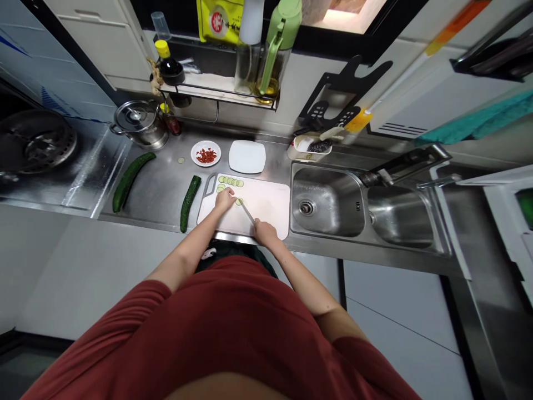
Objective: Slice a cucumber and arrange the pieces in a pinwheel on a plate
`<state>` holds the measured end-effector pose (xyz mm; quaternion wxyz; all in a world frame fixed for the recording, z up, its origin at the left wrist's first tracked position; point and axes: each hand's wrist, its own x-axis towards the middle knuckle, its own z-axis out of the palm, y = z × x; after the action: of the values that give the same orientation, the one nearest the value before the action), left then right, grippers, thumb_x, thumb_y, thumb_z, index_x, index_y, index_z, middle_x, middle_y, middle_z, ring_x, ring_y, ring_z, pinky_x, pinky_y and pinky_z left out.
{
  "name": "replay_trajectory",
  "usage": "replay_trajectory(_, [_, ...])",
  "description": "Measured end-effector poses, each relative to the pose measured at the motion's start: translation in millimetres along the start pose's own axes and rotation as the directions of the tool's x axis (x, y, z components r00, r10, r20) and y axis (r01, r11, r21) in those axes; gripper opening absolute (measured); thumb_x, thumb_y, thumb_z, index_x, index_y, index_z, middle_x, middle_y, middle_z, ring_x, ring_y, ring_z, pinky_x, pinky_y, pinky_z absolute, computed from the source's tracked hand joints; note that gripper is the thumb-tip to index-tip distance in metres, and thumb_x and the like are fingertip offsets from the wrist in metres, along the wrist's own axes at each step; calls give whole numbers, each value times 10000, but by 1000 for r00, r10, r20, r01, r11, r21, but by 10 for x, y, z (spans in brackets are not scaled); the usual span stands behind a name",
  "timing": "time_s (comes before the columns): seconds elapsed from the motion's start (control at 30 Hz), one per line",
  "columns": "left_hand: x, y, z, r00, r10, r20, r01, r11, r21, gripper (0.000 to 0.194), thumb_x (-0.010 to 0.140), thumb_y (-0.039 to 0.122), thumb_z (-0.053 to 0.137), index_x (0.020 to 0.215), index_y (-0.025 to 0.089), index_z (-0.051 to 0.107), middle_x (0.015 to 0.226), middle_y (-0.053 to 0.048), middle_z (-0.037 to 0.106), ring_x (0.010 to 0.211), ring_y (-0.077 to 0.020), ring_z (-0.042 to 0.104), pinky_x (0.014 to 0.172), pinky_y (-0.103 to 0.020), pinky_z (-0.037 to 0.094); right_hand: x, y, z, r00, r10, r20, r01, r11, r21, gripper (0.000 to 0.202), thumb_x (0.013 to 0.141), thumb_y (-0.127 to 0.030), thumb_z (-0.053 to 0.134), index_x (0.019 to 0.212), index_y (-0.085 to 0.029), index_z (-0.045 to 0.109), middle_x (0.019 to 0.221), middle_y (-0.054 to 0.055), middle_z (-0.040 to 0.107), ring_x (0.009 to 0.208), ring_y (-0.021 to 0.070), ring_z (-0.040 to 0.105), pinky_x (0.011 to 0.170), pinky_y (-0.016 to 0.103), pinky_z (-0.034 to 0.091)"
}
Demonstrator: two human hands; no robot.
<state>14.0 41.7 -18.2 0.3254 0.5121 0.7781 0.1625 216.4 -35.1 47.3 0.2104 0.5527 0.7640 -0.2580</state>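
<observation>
A white cutting board (270, 194) with a grey handle lies on the counter in front of me. My right hand (265, 231) grips a knife (248, 213), its blade pointing up and left across the board. A single cucumber slice (239, 201) is at the blade's tip. My left hand (225, 200) is low over the board's left part, fingers drawn together; whatever they hold, if anything, is hidden. Overlapping cucumber slices (231, 181) form a row at the board's upper left, with more just above my left fingers.
A cut cucumber (190, 204) and a longer cucumber (132, 180) lie left of the board. Behind are a plate of chopped red pieces (206, 154), a white square plate (247, 156) and a lidded pot (139, 122). A double sink (333, 203) is at the right.
</observation>
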Motion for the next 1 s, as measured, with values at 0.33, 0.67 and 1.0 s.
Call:
replay_trajectory(0.33, [-24,7,12,1000,23,-5,-23,999,27,192,769,256,660,952,221,614,825,-2,649,800,-150,590,724,-237,408,33,-21,2,1000,15,-7,-15,1000,6,287,957,-217,349,1197,-147,490,1054,157,663,993,255,641,790,326,460])
replay_trajectory(0.67, [-264,61,35,982,187,4,-185,969,162,227,877,269,532,1093,220,581,1045,-82,607,963,-204,583,834,-293,426,-103,88,102,1000,28,5,-28,1000,-5,271,959,-219,344,1178,-162,494,1040,153,674,977,254,652,758,321,449])
replay_trajectory(1.0, [-222,135,46,982,187,-4,-186,975,119,119,830,190,552,911,208,636,997,-74,633,907,-199,598,784,-295,442,-241,375,149,999,21,-40,-18,997,77,294,1002,-366,335,1120,-199,547,1022,117,682,947,227,646,710,268,385])
